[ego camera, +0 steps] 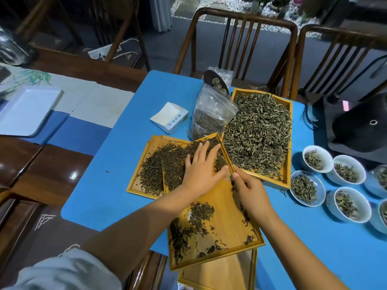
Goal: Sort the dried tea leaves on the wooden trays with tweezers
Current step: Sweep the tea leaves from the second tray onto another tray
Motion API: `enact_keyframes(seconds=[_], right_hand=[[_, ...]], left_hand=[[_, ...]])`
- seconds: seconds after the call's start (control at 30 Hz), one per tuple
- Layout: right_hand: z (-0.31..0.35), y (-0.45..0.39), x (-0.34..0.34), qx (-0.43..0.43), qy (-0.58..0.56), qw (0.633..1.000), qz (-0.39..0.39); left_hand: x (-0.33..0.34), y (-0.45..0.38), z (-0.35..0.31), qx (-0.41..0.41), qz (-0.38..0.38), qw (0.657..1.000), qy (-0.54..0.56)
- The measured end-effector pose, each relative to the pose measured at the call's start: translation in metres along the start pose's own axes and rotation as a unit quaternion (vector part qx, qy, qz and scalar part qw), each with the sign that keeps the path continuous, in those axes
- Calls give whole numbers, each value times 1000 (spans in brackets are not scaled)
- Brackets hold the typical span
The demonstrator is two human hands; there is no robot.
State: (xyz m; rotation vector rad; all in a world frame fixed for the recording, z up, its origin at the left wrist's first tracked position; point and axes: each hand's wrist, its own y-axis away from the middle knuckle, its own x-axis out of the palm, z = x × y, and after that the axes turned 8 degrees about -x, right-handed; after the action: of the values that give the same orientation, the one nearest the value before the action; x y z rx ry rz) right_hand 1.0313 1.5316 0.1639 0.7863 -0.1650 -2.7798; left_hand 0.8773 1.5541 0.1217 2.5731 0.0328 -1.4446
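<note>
Box [170, 117] with blurred, unreadable label print, near tea trays [222, 208].

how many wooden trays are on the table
4: left tray holding dark leaves, middle tray under both hands and overlapping it, far right tray heaped with pale leaves, bare tray at the near edge, partly hidden.

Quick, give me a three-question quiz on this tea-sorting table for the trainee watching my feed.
1. True or false: the left hand lies flat on dark tea leaves.
2. Which tray holds the paler leaves: A far right tray, B near tray?
3. What colour is the table mat?

Key: 1 true; 2 A; 3 blue.
</note>
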Motion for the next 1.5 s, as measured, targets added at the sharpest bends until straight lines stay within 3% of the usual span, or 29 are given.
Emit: enact_keyframes(seconds=[0.8, 1.5], right_hand=[[-1, -1, -7, -2, -37, 999, -15], [3, -5, -4, -13, 11, 1000, -17]], left_hand=[[-20, -18, 64, -57, -30, 992, -105], [-47, -14, 106, -83, -68, 993, -41]])
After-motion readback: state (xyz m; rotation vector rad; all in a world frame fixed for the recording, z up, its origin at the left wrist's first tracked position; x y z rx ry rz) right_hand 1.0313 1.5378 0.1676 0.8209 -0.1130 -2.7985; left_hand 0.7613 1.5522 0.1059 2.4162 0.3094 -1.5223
